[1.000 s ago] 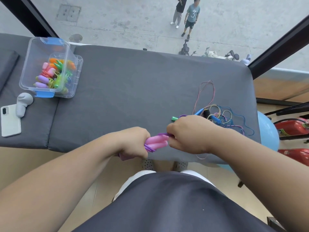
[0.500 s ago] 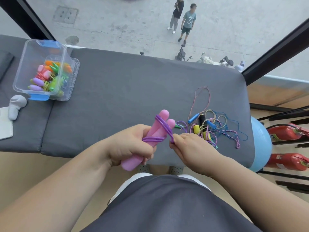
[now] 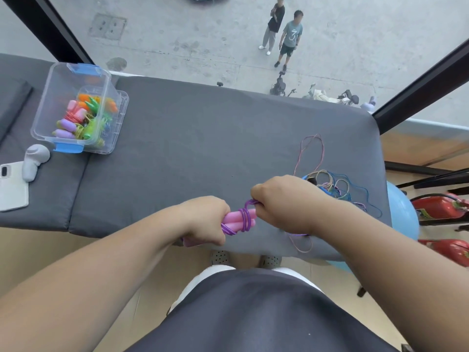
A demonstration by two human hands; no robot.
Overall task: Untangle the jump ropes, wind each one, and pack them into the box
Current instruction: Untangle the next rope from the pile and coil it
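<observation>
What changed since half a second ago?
The left hand tipped the pink handles from upright down to pointing right; the right hand pulled the purple cord over their tips. Both hands kept their grips; the clear box and tangled ropes stayed put.

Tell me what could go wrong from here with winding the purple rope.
1. The purple cord wraps sit near the free ends of the pink handles gripped by the left hand; if the right hand slackens, they may slip off.
2. The slack loop hangs over the near edge of the mat and might catch when pulled in.
3. The tangled pile lies just beside the right hand; strands could get dragged along.
</observation>
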